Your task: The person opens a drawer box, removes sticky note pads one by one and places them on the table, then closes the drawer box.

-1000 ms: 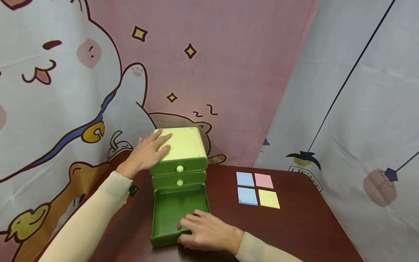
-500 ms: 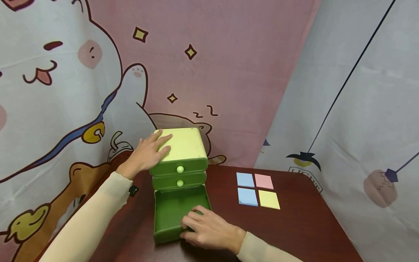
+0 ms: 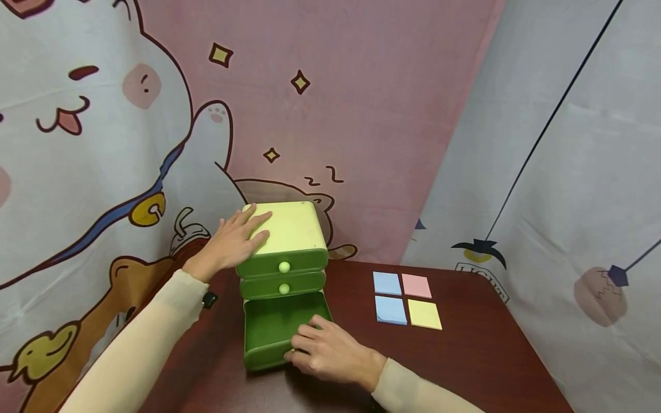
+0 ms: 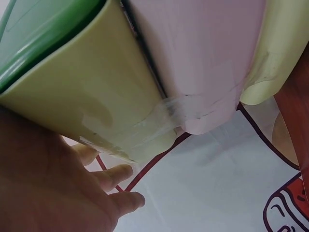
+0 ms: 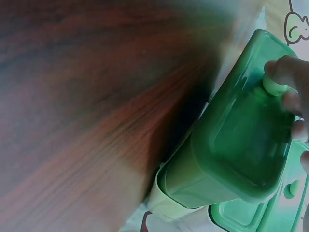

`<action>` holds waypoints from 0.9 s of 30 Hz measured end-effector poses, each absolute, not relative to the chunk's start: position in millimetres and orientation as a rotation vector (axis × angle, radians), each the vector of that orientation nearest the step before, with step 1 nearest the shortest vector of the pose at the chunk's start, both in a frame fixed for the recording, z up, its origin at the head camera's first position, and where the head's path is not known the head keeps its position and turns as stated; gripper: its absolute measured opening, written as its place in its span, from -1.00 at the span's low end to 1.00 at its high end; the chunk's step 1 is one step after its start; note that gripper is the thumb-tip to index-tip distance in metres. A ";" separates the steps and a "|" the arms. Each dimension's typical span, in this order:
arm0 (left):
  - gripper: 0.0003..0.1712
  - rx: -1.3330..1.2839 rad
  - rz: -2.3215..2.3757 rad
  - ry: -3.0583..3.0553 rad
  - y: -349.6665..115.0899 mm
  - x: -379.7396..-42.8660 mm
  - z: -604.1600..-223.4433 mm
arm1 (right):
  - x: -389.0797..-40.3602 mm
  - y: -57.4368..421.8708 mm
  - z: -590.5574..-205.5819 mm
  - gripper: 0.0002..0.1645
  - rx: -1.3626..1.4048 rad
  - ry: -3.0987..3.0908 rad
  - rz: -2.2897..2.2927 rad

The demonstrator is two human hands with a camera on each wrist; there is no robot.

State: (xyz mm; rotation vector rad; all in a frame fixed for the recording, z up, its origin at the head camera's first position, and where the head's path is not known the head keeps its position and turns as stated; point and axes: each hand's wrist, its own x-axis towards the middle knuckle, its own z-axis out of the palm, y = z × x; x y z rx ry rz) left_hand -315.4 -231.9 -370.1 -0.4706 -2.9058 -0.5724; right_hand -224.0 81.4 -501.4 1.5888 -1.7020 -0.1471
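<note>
A small chest of drawers with a pale yellow top and green drawers stands on the table. Its bottom drawer is pulled partway out and nothing shows inside; the upper two drawers are closed, with round light-green knobs. My left hand rests on the left of the chest's top, fingers spread and straight. At the drawer's front, my right hand pinches the bottom drawer's knob with curled thumb and fingers. The left wrist view shows clear tape across the chest's yellow and pink side.
To the right of the chest lie two blue sticky-note pads, a pink pad and a yellow pad in a square group on the dark red-brown table. A printed cloth hangs behind the table.
The bottom drawer has slid inward, away from me, a short way at a time, and my right hand has moved with its front. My left hand has stayed on the chest's top.
</note>
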 end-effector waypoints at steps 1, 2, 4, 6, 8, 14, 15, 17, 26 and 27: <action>-0.22 -0.472 -0.572 -2.906 -231.8 -315.5 -369.9 | -224.8 81.0 -501.5 -0.90 1.591 -1.701 -0.149; -0.22 -0.472 -0.572 -2.906 -231.7 -315.5 -369.8 | -225.6 80.5 -501.7 -0.90 1.594 -1.702 -0.151; -0.22 -0.471 -0.570 -2.907 -231.7 -315.7 -369.8 | -226.7 79.3 -501.4 -0.90 1.599 -1.702 -0.151; -0.22 -0.469 -0.572 -2.907 -231.7 -316.0 -370.1 | -227.7 77.9 -500.8 -0.90 1.596 -1.703 -0.148; -0.21 -0.466 -0.571 -2.907 -231.8 -316.3 -370.5 | -228.3 76.3 -499.6 -0.90 1.586 -1.704 -0.142; -0.20 -0.472 -0.579 -2.916 -231.7 -316.9 -372.0 | -231.3 72.4 -499.4 -0.91 1.559 -1.729 -0.126; -0.20 -0.474 -0.581 -2.919 -231.6 -316.8 -372.1 | -232.0 71.9 -500.1 -0.91 1.553 -1.739 -0.127; -0.20 -0.476 -0.580 -2.922 -231.6 -316.6 -372.2 | -233.1 71.1 -501.6 -0.90 1.541 -1.773 -0.124; -0.20 -0.470 -0.595 -2.923 -232.1 -314.1 -370.4 | -232.9 68.9 -508.2 -0.92 1.472 -1.874 -0.118; -0.20 -0.471 -0.597 -2.923 -232.0 -314.0 -370.5 | -232.1 68.6 -508.8 -0.92 1.472 -1.879 -0.113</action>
